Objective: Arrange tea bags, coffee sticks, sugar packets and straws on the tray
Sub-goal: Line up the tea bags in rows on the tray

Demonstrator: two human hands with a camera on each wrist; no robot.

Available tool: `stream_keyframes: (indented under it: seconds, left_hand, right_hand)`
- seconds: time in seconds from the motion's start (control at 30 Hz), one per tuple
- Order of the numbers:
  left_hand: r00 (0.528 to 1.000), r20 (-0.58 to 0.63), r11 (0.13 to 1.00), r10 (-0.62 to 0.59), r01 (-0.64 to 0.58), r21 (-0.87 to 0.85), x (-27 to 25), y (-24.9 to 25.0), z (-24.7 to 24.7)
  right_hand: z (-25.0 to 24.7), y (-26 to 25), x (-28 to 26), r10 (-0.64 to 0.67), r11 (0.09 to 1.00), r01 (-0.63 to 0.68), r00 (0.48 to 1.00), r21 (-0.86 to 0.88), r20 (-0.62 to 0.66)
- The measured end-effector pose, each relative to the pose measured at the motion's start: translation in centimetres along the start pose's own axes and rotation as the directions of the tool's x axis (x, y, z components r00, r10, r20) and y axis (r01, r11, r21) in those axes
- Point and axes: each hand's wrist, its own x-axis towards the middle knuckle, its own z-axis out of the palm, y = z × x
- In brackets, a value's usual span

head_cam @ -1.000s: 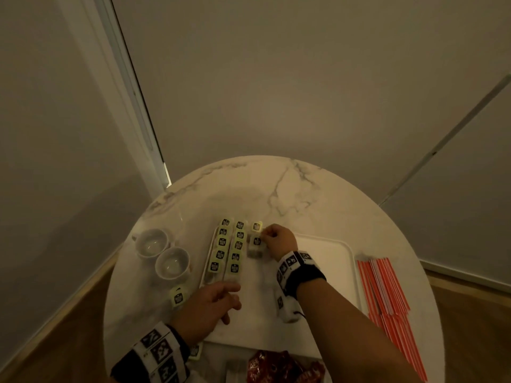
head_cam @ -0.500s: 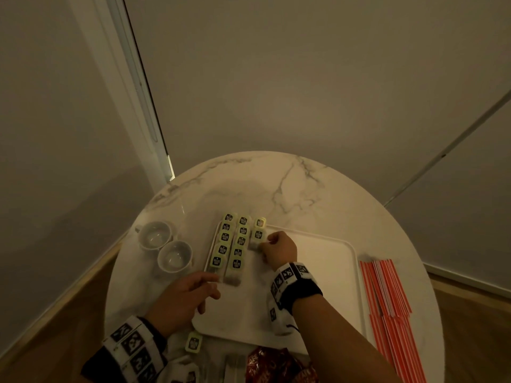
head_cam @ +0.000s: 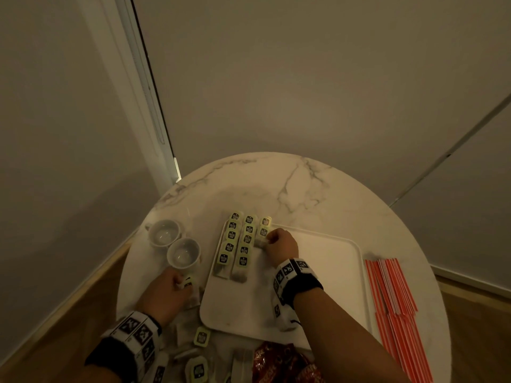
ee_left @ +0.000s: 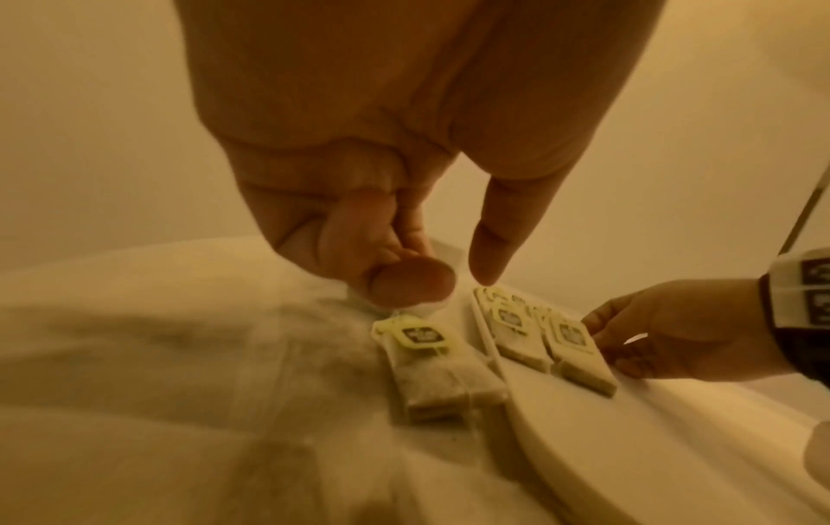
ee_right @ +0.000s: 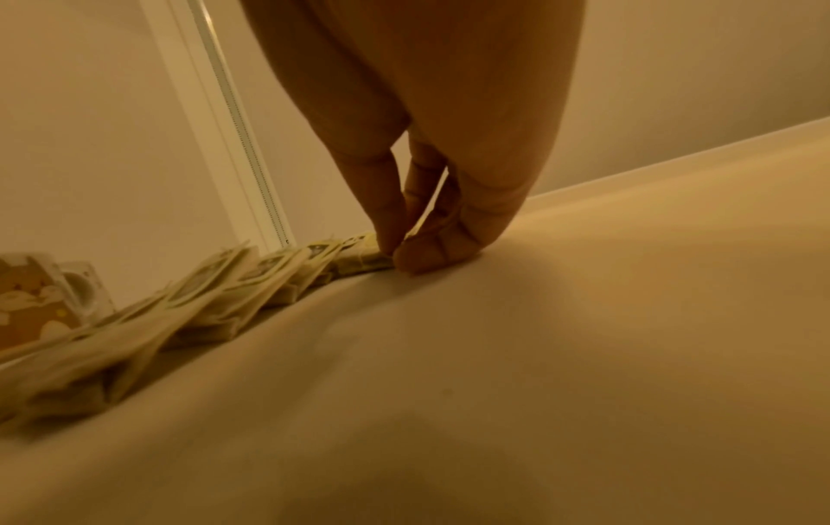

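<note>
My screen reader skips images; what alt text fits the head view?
Seen from above, a right hand sets a tea bag into rows on a white tray, while the left hand reaches a loose tea bag on the marble table beside two cups.

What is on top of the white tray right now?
On the tray, overlapping rows of tea bags fill its left side. The right hand touches the shortest row and hides the bag under it.

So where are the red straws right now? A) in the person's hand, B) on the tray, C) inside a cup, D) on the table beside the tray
D: the red straws lie on the marble table, off the right edge of the white tray, and neither hand touches them.
</note>
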Motion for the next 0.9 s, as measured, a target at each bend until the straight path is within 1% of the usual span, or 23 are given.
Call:
stream_keyframes:
  seconds: [0.1, 0.17, 0.23, 0.3, 0.37, 0.43, 0.5, 0.57, 0.7, 0.8, 0.83, 0.9]
  left_hand:
    - [0.999, 0.007, 0.999, -0.037, 0.037, -0.006, 0.5, -0.4, 0.7]
    - [0.999, 0.032, 0.999, -0.031, 0.03, 0.025, 0.7, -0.7, 1.2]
    - [0.998, 0.063, 0.999, -0.016, 0.014, 0.038, 1.0, -1.2, 1.7]
    - [0.998, 0.07, 0.999, -0.005, 0.001, 0.05, 1.8, -2.1, 2.1]
    - [0.999, 0.045, 0.997, -0.023, 0.02, 0.071, 4.3, -4.8, 3.4]
    - [1.0, 0.028, 0.997, -0.01, 0.007, 0.08, 3.9, -3.9, 3.2]
    - [1.0, 0.005, 0.999, -0.018, 0.017, 0.033, 2.9, -2.4, 2.9]
    - [0.998, 0.026, 0.999, -0.05, 0.05, 0.018, 2.6, -1.9, 2.8]
    - [0.995, 0.092, 0.997, -0.03, 0.024, 0.067, 2.3, -2.0, 2.5]
    - [0.992, 0.112, 0.996, -0.062, 0.054, 0.07, 1.9, -2.2, 2.1]
    - [0.992, 0.111, 0.997, -0.064, 0.058, 0.058, 1.7, -2.2, 1.8]
    - [0.995, 0.094, 1.0, -0.027, 0.028, -0.011, 1.1, -2.0, 1.3]
  right_hand:
    - [-0.5, -0.2, -0.3, -0.003, 1.0, 0.003, 1.0, 0.004, 0.008]
    - [-0.9, -0.1, -0.6, -0.001, 1.0, 0.001, 1.0, 0.02, -0.001]
    - [-1.5, 0.0, -1.1, -0.025, 0.999, 0.026, 0.999, 0.025, -0.024]
    - [-1.9, 0.1, -1.6, -0.063, 0.997, 0.065, 0.997, 0.042, -0.041]
    - [-2.1, 0.3, -2.4, -0.101, 0.992, 0.103, 0.994, 0.069, -0.031]
    - [-2.0, 0.4, -3.3, -0.128, 0.985, 0.126, 0.992, 0.117, 0.011]
    - [-1.8, 0.4, -4.4, -0.156, 0.979, 0.145, 0.985, 0.145, 0.068]
    - [-1.3, 0.5, -5.6, -0.189, 0.975, 0.17, 0.974, 0.144, 0.124]
    - [-0.4, 0.3, -8.0, -0.233, 0.969, 0.206, 0.946, 0.137, 0.227]
    - [0.1, -0.5, -9.8, -0.259, 0.965, 0.232, 0.912, 0.123, 0.317]
    - [0.1, -0.9, -10.3, -0.271, 0.962, 0.245, 0.901, 0.118, 0.339]
    - [0.0, -1.6, -11.3, -0.283, 0.959, 0.255, 0.883, 0.123, 0.374]
